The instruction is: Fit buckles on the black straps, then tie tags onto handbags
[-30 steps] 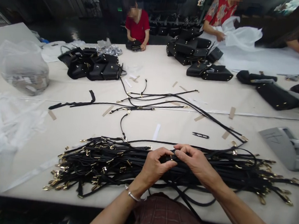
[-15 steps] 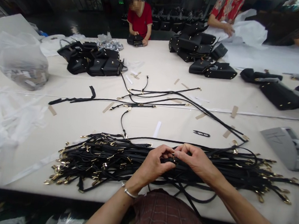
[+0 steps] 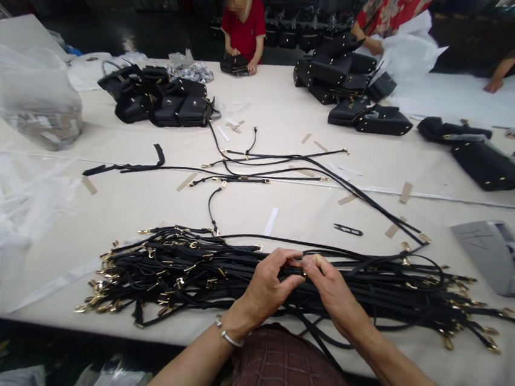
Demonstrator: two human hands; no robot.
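A long heap of black bag straps (image 3: 232, 269) with gold clasps and buckles lies along the near edge of the table. Over its middle, my left hand (image 3: 271, 279) is closed on a black strap, thumb and fingers curled round it. My right hand (image 3: 326, 281) meets it from the other side and pinches the same strap near a small gold fitting, mostly covered by the fingertips. More loose straps (image 3: 278, 168) are spread behind the heap. A pair of thread snips (image 3: 347, 229) rests on the table beyond my right hand.
Black handbags are piled at the back left (image 3: 157, 98) and back right (image 3: 337, 73). A filled clear plastic bag (image 3: 36, 99) stands at left, a grey tape dispenser (image 3: 493, 252) at right. Several people work across the table, one in a red shirt (image 3: 248, 31) handling a black bag.
My right fingers have closed in against the left hand, covering the gold fitting that showed before. The view has shifted slightly. Across the table, a person's hands have moved over the white sheet.
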